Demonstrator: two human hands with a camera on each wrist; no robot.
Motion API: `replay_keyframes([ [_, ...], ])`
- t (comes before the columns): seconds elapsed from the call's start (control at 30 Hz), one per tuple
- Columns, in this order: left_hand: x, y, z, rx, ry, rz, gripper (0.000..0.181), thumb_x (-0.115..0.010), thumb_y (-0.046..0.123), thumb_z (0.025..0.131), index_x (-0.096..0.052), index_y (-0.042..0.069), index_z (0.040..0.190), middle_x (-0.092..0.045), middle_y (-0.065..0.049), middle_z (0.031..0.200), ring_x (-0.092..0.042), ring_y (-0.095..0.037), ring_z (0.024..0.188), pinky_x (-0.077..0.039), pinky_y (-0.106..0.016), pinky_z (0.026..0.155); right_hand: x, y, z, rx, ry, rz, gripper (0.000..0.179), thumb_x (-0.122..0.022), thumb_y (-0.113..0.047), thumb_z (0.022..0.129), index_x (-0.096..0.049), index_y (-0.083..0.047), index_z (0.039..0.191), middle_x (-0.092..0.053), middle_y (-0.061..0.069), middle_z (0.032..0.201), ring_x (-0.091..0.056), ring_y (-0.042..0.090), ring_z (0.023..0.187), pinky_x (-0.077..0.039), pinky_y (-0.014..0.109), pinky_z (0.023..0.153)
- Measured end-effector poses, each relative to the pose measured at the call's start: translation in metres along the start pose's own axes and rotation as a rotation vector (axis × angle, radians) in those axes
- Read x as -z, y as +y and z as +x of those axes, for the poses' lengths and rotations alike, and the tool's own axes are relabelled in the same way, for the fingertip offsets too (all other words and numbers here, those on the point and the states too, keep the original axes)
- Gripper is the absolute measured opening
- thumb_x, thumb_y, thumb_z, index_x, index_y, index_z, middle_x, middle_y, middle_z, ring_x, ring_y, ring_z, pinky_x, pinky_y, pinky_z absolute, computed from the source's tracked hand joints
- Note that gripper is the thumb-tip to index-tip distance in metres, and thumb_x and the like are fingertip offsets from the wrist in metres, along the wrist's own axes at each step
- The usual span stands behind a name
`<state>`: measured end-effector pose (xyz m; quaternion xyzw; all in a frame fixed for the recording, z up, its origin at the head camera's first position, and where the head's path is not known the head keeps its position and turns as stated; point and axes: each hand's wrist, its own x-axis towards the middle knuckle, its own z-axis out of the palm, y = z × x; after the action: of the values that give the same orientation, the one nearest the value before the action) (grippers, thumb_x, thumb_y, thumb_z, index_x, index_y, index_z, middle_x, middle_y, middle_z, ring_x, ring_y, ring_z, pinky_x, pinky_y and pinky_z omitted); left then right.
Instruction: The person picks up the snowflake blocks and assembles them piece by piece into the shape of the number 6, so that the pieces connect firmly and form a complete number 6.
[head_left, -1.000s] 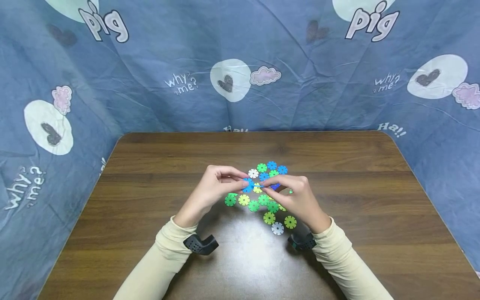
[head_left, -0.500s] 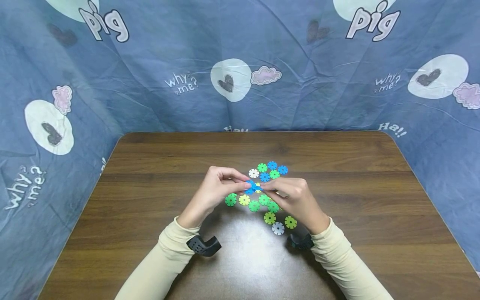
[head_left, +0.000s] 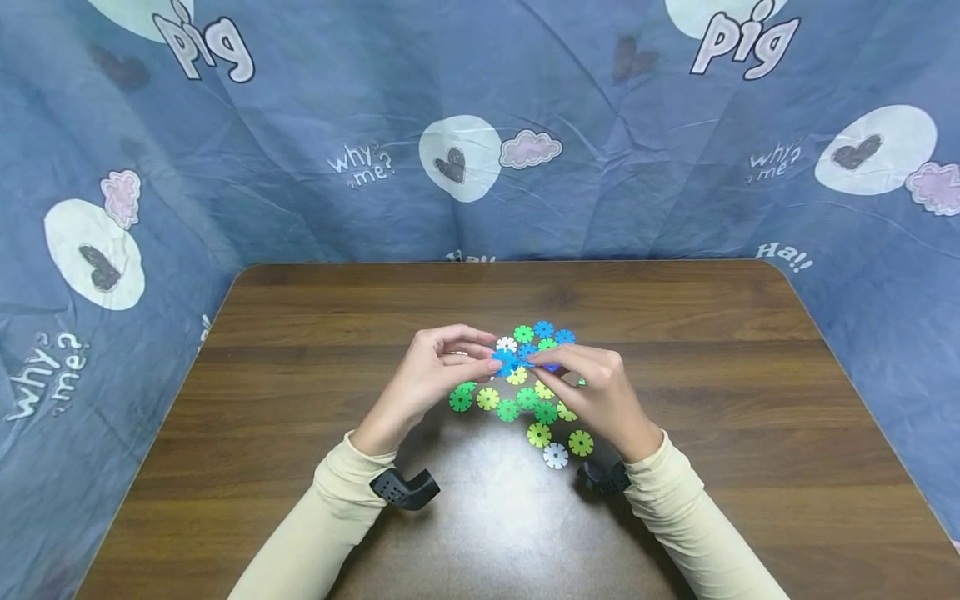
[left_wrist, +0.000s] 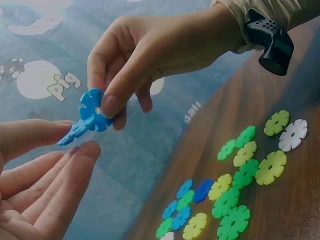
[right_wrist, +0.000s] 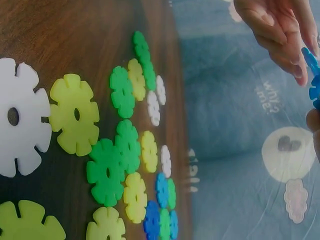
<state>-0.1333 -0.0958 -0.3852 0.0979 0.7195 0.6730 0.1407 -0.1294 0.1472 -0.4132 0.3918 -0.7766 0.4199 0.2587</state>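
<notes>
Two blue notched plastic discs meet at an angle between the hands, their slotted rims overlapping. In the head view my left hand (head_left: 431, 371) pinches the left disc (head_left: 506, 362) by its edge, thumb in front. My right hand (head_left: 592, 387) grips the other disc (left_wrist: 91, 106) between thumb and fingertips, its flat face turned to the left wrist camera. From there, the disc in my left hand (left_wrist: 42, 170) shows nearly edge-on. Both discs are held up above the table. In the right wrist view only part of the blue discs (right_wrist: 313, 90) shows, at the right edge.
Several loose green discs (head_left: 507, 411), yellow discs (head_left: 487, 398), white discs (head_left: 556, 455) and blue discs (head_left: 543, 330) lie flat on the brown wooden table (head_left: 315, 317) under and around the hands. A blue printed cloth (head_left: 337, 100) hangs behind the table.
Both hands have moved slightly away from the body with the discs. The two blue discs now overlap more closely than a second ago, and the left fingers have spread a little.
</notes>
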Motion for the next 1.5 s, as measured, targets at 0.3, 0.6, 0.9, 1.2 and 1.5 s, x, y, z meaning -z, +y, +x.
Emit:
replay_keyframes([
  [0.3,-0.001,-0.005,0.001,0.003,-0.002,-0.026,0.025,-0.077,-0.001,0.089,-0.069,-0.01,0.11,-0.077,-0.008,0.09,-0.078,-0.015,0.079,-0.066,-0.035,0.075,-0.003,-0.002,0.003,0.005,-0.009,-0.01,0.023,-0.084,0.008,0.077,-0.079,-0.004,0.096,-0.08,0.008,0.09,-0.076,0.015,0.077,-0.061,0.018,0.067],
  [0.6,0.004,-0.001,0.0,-0.005,0.05,-0.006,0.025,-0.077,0.001,0.088,-0.07,-0.008,0.11,-0.076,-0.005,0.089,-0.077,-0.012,0.078,-0.065,-0.033,0.075,0.005,0.003,0.003,-0.131,-0.138,-0.011,0.026,-0.084,-0.003,0.084,-0.077,-0.007,0.108,-0.079,0.005,0.098,-0.075,0.013,0.079,-0.063,0.025,0.065],
  [0.9,0.008,0.0,0.001,0.01,0.081,-0.01,0.025,-0.077,0.002,0.088,-0.07,-0.007,0.11,-0.076,-0.003,0.09,-0.078,-0.016,0.082,-0.063,-0.029,0.075,0.014,0.017,-0.009,-0.408,-0.687,-0.149,0.016,-0.087,-0.02,0.082,-0.077,-0.015,0.093,-0.071,-0.006,0.083,-0.059,0.002,0.069,-0.049,0.019,0.063],
  [1.2,0.012,-0.003,0.002,-0.013,0.081,-0.068,0.026,-0.076,-0.001,0.089,-0.067,-0.011,0.111,-0.077,-0.004,0.088,-0.077,-0.013,0.079,-0.065,-0.033,0.079,0.009,0.024,-0.018,-0.454,-0.753,-0.14,0.019,-0.089,-0.021,0.079,-0.076,-0.016,0.092,-0.072,-0.006,0.085,-0.06,0.002,0.07,-0.05,0.019,0.064],
  [1.5,0.013,-0.004,0.003,-0.006,0.072,-0.057,0.027,-0.076,0.0,0.089,-0.067,-0.01,0.112,-0.076,-0.003,0.089,-0.078,-0.014,0.08,-0.065,-0.035,0.081,0.005,0.03,-0.021,-0.493,-0.746,-0.086,0.02,-0.089,-0.018,0.08,-0.073,-0.014,0.091,-0.07,-0.007,0.081,-0.058,0.001,0.069,-0.052,0.02,0.066],
])
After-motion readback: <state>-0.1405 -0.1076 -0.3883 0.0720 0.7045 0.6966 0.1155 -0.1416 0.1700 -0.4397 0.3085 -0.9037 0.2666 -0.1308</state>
